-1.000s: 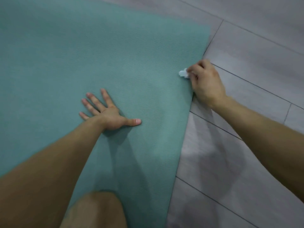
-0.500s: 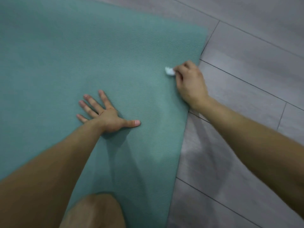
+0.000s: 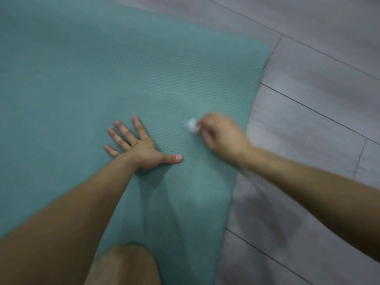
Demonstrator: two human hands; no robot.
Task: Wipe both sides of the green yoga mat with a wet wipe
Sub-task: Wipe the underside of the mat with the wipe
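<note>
The green yoga mat (image 3: 102, 75) lies flat on the floor and fills the left and middle of the view; its right edge runs diagonally down. My left hand (image 3: 139, 146) presses flat on the mat with fingers spread, holding nothing. My right hand (image 3: 223, 136), blurred by motion, rests on the mat just right of the left hand and is closed around a small crumpled white wet wipe (image 3: 192, 125), which pokes out at the fingertips and touches the mat.
Grey wood-look floor planks (image 3: 318, 99) lie to the right of and beyond the mat. My bare knee (image 3: 123, 266) sits on the mat at the bottom edge of the view.
My right hand has slid the wet wipe leftward from the mat's right edge onto its surface, toward my left hand. My left hand has stayed flat in place.
</note>
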